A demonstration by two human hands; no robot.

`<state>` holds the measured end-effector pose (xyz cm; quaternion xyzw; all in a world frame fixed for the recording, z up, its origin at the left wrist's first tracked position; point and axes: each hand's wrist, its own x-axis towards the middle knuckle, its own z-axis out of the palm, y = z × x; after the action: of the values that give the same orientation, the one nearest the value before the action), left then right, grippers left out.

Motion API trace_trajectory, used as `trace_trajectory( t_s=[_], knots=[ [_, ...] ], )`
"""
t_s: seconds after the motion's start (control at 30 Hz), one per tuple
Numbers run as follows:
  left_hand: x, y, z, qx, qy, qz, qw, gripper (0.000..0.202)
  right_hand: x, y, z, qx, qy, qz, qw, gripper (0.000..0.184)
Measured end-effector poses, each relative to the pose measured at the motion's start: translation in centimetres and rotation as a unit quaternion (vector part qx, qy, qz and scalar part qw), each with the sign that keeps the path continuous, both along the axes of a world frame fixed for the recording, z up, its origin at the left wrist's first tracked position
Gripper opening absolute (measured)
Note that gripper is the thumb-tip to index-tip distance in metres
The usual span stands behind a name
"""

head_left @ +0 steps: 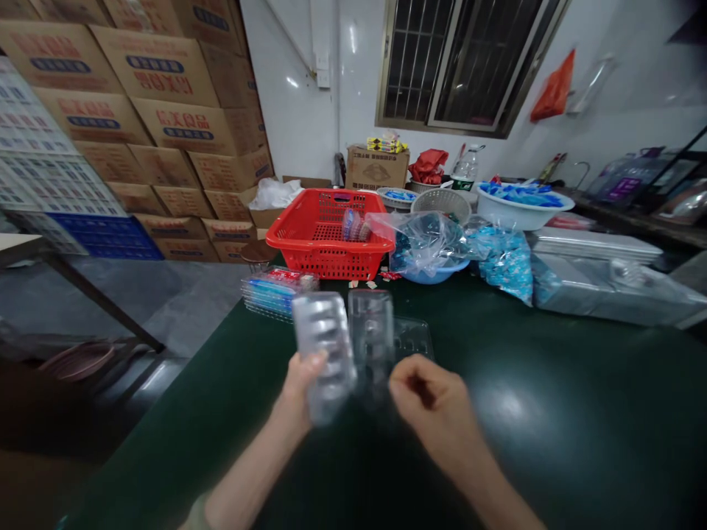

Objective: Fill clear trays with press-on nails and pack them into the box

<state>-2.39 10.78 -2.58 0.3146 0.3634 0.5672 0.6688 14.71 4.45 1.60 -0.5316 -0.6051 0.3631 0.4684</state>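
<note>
Clear plastic tray [323,355] is risking a slip from the thumb-side pinch of the left hand [305,384] at eleven o'clock, while the right hand [428,407] is bunching its fingers at one o'clock, holding what I cannot tell.

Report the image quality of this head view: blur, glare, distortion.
Head view: the plastic blister tray in the left hand is motion-blurred, and the right hand looks slightly soft; a bright glare patch lies on the dark green tabletop; wide-angle distortion bends the stacked cardboard cartons and the window near the frame's edges.
</note>
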Motion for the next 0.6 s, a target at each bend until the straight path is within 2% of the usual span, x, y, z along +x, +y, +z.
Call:
trace_trajectory(
  t_s=[0.03, 0.1, 0.17, 0.27, 0.33, 0.43, 0.57, 0.6],
  knots=[
    [-0.5, 0.5, 0.3, -0.015, -0.020, 0.040, 0.999, 0.039, 1.0, -0.6, 0.1, 0.006, -0.051, -0.008, 0.999, 0.013],
    [-1.3, 1.5, 0.9, -0.014, -0.046, 0.118, 0.992, 0.037, 2.7, -1.9, -0.6, -0.005, -0.172, 0.036, 0.984, 0.011],
    [-1.8, 1.9, 1.5, 0.004, -0.052, 0.159, 0.986, 0.038, 3.4, -2.8, -2.4, -0.021, -0.309, 0.114, 0.944, 0.011],
    [-1.8, 1.7, 1.9, 0.025, -0.047, 0.148, 0.988, 0.041, 3.4, -2.8, -5.7, 0.016, -0.491, 0.197, 0.848, 0.021],
    [-1.5, 1.2, 2.0, 0.025, -0.047, 0.123, 0.991, 0.042, 3.4, -1.7, -7.2, 0.051, -0.544, 0.212, 0.810, 0.023],
    [-1.2, 0.6, 1.8, 0.021, -0.040, 0.084, 0.995, 0.039, 4.0, 0.6, -7.7, 0.060, -0.557, 0.200, 0.804, 0.021],
    [-1.0, 0.2, 1.4, 0.014, -0.035, 0.027, 0.999, 0.038, 4.8, 2.2, -6.4, 0.055, -0.568, 0.162, 0.805, 0.015],
    [-0.9, 0.1, 1.2, 0.015, -0.036, 0.010, 0.999, 0.037, 4.6, 2.2, -5.9, 0.054, -0.554, 0.142, 0.819, 0.014]
  ],
)
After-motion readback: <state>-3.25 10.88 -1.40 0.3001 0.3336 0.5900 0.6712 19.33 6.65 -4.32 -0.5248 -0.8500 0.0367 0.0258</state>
